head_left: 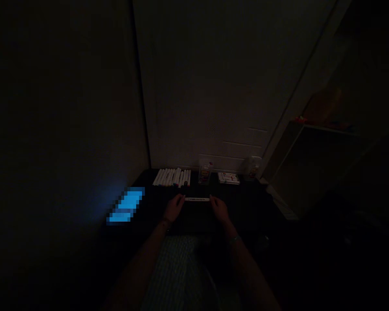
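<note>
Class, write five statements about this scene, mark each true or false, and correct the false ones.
The left hand and right hand hold one white marker by its ends. True.
That marker stands upright. False: it lies level between the hands.
A row of white markers lies beyond the hands. True.
The right wrist is bare. False: a band circles it.
A clear container stands nearer the person than the hands. False: it stands beyond them, beside the row.

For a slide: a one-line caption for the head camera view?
Left hand and right hand hold a white marker over a dark table, more white markers beyond.
</note>
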Motion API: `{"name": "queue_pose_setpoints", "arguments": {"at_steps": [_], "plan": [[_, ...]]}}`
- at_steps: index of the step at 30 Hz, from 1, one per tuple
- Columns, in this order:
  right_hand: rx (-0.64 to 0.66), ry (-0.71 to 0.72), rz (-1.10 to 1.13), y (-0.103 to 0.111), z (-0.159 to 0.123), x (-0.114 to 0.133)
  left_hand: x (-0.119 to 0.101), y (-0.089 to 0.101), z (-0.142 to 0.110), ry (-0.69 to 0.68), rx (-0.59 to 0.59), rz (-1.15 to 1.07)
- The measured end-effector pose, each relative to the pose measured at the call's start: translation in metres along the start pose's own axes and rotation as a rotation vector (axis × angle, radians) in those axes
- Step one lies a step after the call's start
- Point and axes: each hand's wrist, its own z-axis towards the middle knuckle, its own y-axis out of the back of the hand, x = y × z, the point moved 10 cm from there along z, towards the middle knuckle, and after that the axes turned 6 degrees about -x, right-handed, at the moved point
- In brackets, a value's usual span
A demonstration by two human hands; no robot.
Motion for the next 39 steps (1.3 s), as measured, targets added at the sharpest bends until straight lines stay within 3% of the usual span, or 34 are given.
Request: {"name": "queue_pose_setpoints", "arguments": {"at_steps": [13, 21, 39], "plan": [[-0.013, 0.057, -0.044, -0.0015, -0.0006, 0.0016, -0.0014, -0.0011, -0.0006, 0.011, 0.025, 0.016], [0.038, 0.015, -0.016, -0.0027, -0.0016, 0.0012, -0.0014, 0.0012, -0.0006, 0.015, 0.007, 0.007], [0.017, 0.019, 0.007, -0.0003, -0.0019, 0.0022, -0.0049, 0.0005, -0.0022, 0.031, 0.032, -0.030]]}}
